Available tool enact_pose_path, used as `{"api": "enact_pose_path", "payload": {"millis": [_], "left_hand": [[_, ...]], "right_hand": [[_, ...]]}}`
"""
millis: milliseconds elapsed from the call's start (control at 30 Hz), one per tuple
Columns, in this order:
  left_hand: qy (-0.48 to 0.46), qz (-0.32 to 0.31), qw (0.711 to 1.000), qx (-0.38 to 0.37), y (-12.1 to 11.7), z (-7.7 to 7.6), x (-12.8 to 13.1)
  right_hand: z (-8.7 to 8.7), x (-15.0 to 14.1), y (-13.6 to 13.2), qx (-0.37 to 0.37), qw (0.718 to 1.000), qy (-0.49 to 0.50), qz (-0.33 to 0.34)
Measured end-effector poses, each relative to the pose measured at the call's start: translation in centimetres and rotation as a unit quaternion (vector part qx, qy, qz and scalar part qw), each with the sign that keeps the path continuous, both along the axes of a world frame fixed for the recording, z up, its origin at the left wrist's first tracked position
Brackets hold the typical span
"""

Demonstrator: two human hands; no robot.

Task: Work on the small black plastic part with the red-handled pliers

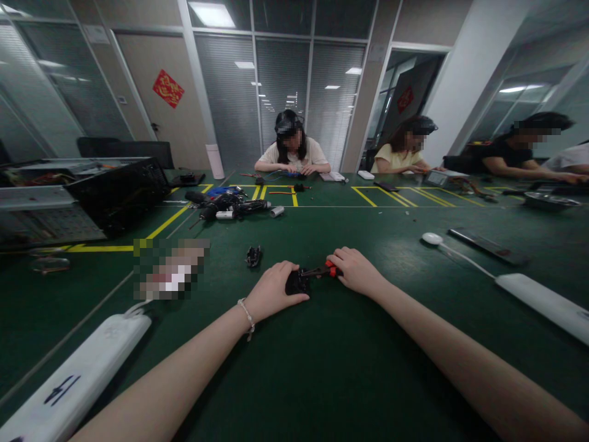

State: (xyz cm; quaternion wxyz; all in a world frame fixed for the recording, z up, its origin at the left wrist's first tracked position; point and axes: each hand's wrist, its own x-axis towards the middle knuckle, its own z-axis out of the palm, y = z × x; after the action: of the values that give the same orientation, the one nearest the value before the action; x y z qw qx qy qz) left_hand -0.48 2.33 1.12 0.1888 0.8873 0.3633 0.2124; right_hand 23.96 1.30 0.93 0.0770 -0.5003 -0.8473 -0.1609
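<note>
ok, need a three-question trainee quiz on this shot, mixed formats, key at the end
1. Who holds the red-handled pliers?
A) left hand alone
B) right hand alone
C) both hands

2. True or false: the left hand holds a black part, and the pliers' tips are at it.

3. Fill in: the marking lines on the green table are ____.

Key:
1. B, the right hand
2. True
3. yellow
</note>
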Motion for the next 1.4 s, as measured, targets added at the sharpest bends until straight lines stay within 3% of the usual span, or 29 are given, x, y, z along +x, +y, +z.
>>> {"api": "enact_pose_path", "payload": {"millis": [1400], "left_hand": [[-0.004, -0.002, 1.0, 0.018, 0.2, -0.18, 0.05]], "right_hand": [[-0.12, -0.14, 0.06, 0.0, 0.999, 0.025, 0.036]]}}
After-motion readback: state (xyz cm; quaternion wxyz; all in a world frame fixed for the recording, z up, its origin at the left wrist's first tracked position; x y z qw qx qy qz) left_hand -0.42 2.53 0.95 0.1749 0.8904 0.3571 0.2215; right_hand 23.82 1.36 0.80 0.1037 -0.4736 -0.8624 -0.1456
